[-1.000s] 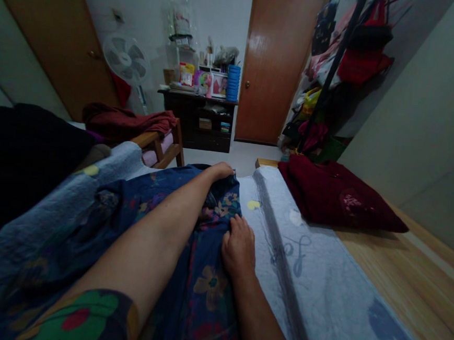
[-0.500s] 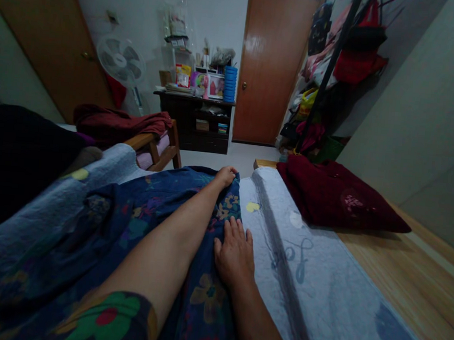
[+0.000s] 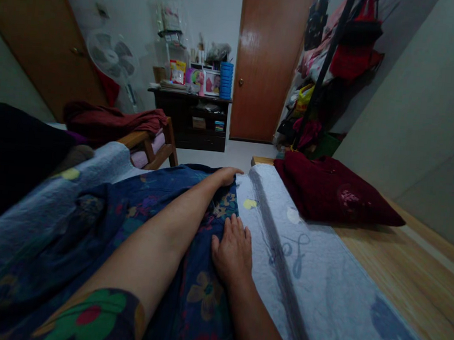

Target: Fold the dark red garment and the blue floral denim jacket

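A dark blue floral garment [image 3: 205, 289] lies spread over the pale blue bed cover [image 3: 320, 282], with folds and creases on its left part. My left arm, in a sleeve with a green flower, reaches across it. At the garment's far right corner rests my left hand [image 3: 227, 176], its fingers stretched to the right past the edge. Nearer to me, my right hand [image 3: 234, 248] lies flat on the garment's right edge, palm down, fingers apart, holding nothing.
Folded dark red cloth [image 3: 339, 192] sits at the right on the wooden bed board [image 3: 412, 258]. At the left are a black cloth [image 3: 11, 158] and a wooden chair [image 3: 168, 144] with reddish clothes on it. A fan [image 3: 112, 56], a dark cabinet [image 3: 164, 112] and a door [image 3: 265, 63] stand beyond.
The fingers of my left hand, curled at the garment's corner before, have straightened out to the right. My right hand stays flat on the cloth. The whole view has shifted slightly.
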`<state>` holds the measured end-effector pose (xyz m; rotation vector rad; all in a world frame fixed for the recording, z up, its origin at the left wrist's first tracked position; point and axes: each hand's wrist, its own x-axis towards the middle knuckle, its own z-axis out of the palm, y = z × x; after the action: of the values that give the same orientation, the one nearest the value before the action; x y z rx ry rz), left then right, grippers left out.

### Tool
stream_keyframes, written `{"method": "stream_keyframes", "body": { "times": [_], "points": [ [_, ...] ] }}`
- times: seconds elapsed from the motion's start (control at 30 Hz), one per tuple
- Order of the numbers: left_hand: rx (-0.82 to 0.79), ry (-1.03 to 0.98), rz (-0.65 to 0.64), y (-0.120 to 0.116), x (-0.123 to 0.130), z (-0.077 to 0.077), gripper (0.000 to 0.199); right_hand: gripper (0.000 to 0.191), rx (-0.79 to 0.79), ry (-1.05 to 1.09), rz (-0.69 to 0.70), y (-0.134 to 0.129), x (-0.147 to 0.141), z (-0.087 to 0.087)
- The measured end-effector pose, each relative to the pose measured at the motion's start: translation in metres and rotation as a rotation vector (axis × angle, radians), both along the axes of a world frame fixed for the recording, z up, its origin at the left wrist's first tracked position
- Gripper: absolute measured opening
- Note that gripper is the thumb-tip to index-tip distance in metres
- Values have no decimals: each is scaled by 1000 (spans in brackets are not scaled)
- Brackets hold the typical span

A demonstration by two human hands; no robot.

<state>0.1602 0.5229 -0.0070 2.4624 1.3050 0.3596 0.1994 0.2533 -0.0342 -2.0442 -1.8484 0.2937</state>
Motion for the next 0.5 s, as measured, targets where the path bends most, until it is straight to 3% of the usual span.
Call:
{"method": "stream_keyframes", "body": {
  "times": [0.1,0.23,0.5],
  "points": [
    [-4,32,51,1,7,4,39,62,-4,3,1,0,0,1],
    [36,10,127,1,10,8,42,62,-4,5,-4,0,-1,1],
    [188,84,221,-29,8,-13,33,64,14,-3,-41,-1,-2,0]
  ]
}}
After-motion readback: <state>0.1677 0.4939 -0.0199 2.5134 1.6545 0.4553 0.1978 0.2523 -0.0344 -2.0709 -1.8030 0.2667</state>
